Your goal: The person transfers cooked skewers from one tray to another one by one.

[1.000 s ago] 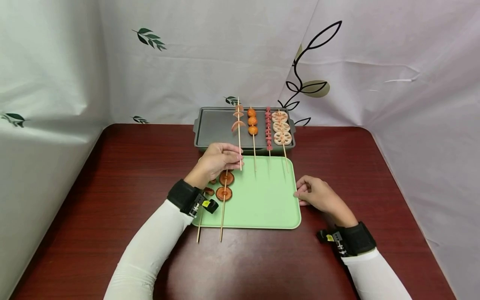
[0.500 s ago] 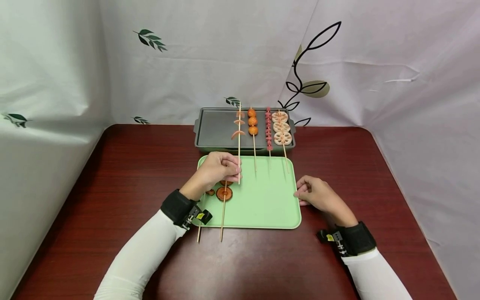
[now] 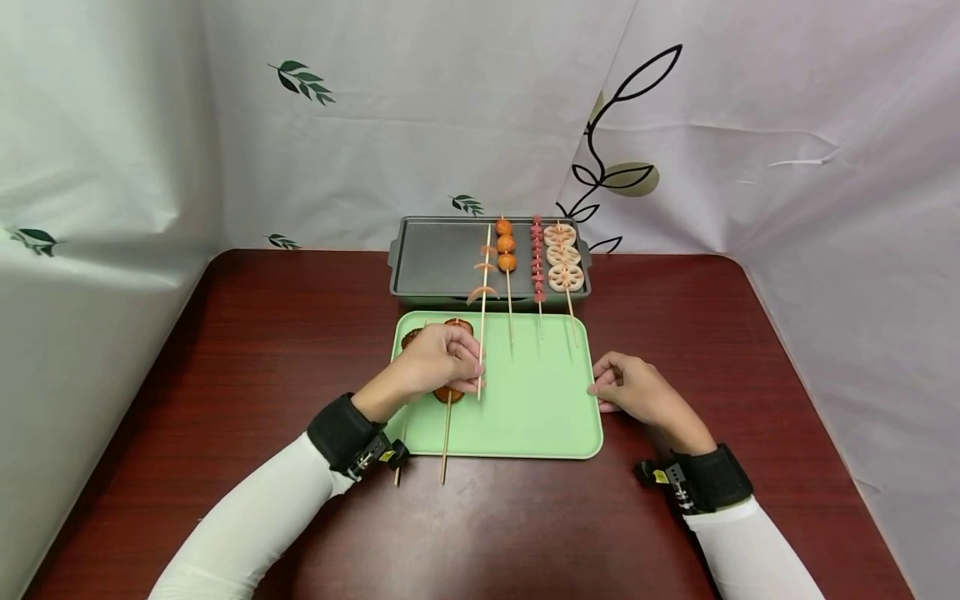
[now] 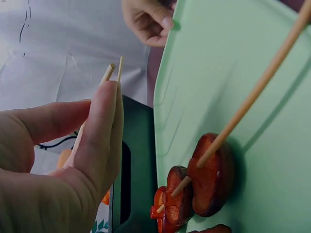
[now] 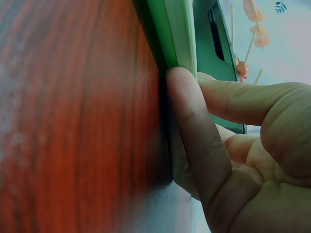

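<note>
My left hand (image 3: 442, 362) pinches the bare lower stick of a skewer (image 3: 483, 321) threaded with thin pinkish curved slices. The skewer is held over the light green tray (image 3: 536, 408), its slices overlapping the front edge of the grey pan in the head view. In the left wrist view, the stick end (image 4: 111, 72) pokes out past my fingers. Under that hand, a skewer of reddish-brown round slices (image 4: 211, 174) lies on the tray, with another beside it partly hidden. My right hand (image 3: 633, 387) grips the tray's right edge between thumb and fingers, seen closely at the rim (image 5: 182, 39).
Behind the tray stands the grey rectangular pan (image 3: 431, 254). Across its right half lie skewers of orange balls (image 3: 506, 243), pinkish-red pieces (image 3: 537, 258) and lotus root slices (image 3: 563, 256), sticks reaching over the tray. A dark red wooden table (image 3: 300, 333) bears everything.
My left hand has drawn the pinkish-slice skewer back from over the pan toward me, lower over the tray, its tip now leaning right. My right hand stays at the tray edge.
</note>
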A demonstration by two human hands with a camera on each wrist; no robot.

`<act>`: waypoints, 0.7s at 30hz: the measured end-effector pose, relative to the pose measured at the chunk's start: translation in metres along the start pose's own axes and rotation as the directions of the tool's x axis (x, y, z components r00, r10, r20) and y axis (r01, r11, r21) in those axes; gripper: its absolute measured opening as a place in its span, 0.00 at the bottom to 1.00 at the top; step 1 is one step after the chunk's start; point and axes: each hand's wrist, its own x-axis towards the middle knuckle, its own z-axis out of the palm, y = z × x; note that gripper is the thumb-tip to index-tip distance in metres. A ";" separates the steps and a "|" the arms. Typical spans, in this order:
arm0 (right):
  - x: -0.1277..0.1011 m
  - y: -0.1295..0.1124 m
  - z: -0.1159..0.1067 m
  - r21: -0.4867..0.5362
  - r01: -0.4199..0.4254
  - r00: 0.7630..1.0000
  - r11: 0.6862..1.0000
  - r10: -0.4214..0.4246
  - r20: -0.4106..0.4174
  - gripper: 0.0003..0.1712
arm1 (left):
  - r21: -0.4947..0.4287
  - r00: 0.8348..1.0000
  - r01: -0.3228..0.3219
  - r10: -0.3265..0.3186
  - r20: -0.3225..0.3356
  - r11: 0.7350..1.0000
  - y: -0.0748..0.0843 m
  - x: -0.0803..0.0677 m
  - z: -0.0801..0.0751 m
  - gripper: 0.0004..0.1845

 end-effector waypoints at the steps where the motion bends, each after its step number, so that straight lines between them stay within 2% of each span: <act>1: 0.000 0.000 0.000 0.001 -0.001 1.000 1.000 0.001 -0.001 0.13 | 0.002 1.000 0.001 -0.001 0.004 1.000 0.000 -0.002 0.001 0.08; 15: -0.001 -0.001 0.000 0.000 -0.004 1.000 1.000 0.004 -0.008 0.12 | -0.011 0.999 -0.013 0.013 0.044 1.000 -0.012 -0.019 0.011 0.07; 21: -0.001 -0.001 0.000 0.004 -0.011 1.000 1.000 0.011 -0.008 0.13 | -0.031 0.998 0.007 -0.005 0.058 0.999 -0.017 -0.026 0.016 0.07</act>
